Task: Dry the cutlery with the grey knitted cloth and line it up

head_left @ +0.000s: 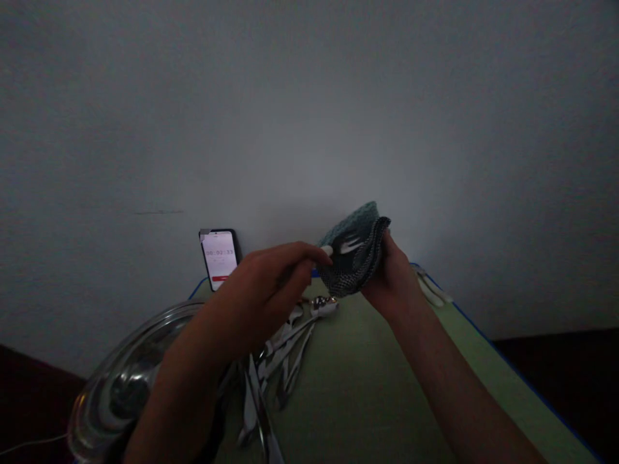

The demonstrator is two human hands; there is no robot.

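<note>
My left hand point(271, 283) is closed, its thumb and forefinger pinching a fork point(350, 244) near the handle. The fork's tines point right and lie against a folded cloth point(355, 267), dark checked with a green textured side. From the right, my right hand point(394, 277) grips that cloth from behind and below, with most of its fingers hidden. Both hands are raised above the table's far end. Beneath my left forearm lies a loose heap of cutlery point(290, 361), with spoons among it, partly covered by the arm.
A large shiny metal bowl point(109, 386) stands at the left, partly behind my left arm. A phone point(220, 258) showing a timer leans on the wall point(309, 116). Pale-handled cutlery point(432, 290) lies by the right edge of the green table point(358, 386).
</note>
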